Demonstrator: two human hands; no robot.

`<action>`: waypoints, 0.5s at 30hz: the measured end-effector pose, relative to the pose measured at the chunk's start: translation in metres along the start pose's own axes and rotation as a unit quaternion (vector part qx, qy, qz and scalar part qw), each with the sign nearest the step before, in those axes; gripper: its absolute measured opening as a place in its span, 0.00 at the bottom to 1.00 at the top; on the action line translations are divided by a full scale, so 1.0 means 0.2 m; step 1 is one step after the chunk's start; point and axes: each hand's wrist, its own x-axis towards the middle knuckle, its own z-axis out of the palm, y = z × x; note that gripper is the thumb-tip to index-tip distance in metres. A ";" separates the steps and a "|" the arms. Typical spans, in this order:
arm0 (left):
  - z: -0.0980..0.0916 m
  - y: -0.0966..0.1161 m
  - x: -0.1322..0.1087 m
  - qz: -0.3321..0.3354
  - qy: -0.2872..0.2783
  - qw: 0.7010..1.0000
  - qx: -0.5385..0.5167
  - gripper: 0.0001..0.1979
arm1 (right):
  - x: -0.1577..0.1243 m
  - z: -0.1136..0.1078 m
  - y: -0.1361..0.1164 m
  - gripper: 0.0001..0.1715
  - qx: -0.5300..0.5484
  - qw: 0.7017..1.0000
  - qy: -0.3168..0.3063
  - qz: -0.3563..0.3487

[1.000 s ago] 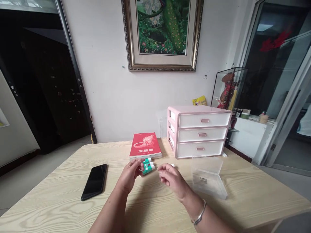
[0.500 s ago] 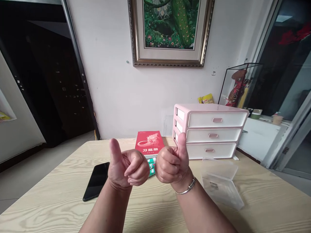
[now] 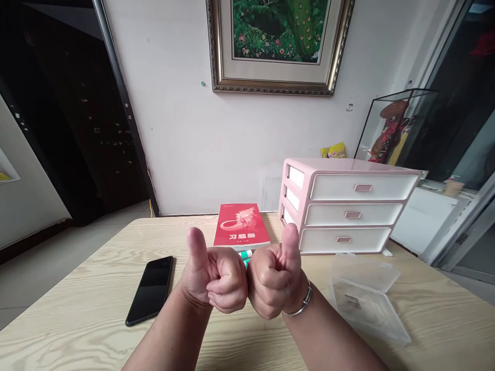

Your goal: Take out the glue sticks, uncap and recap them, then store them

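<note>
My left hand [image 3: 218,281] is curled into a fist with the thumb pointing up, above the wooden table [image 3: 240,345]. Beside it, my right hand [image 3: 273,281] makes the same thumbs-up fist, a silver bracelet [image 3: 303,304] on its wrist. The knuckles of the two fists meet or nearly meet; neither fist shows anything in it. Just behind them lie green-and-white items [image 3: 245,254], mostly hidden by the hands. A red book [image 3: 242,226] lies flat farther back. To the left of my left hand is a black phone [image 3: 150,291].
A pink-and-white three-drawer unit [image 3: 351,214] stands at the back right, its drawers closed. In front of it lies a clear plastic box [image 3: 367,304] with its lid open. A yellow packet [image 3: 334,150] shows behind the unit. The wall [image 3: 181,154] bounds the table's far side.
My two fists have come together, closing the gap between them and covering more of the green-and-white items. The view has tipped slightly downward. Both thumbs stay up.
</note>
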 end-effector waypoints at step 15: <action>0.01 -0.01 0.00 -0.021 0.009 0.999 -0.028 0.40 | 0.01 0.02 -0.03 0.49 0.014 0.999 -0.036 0.002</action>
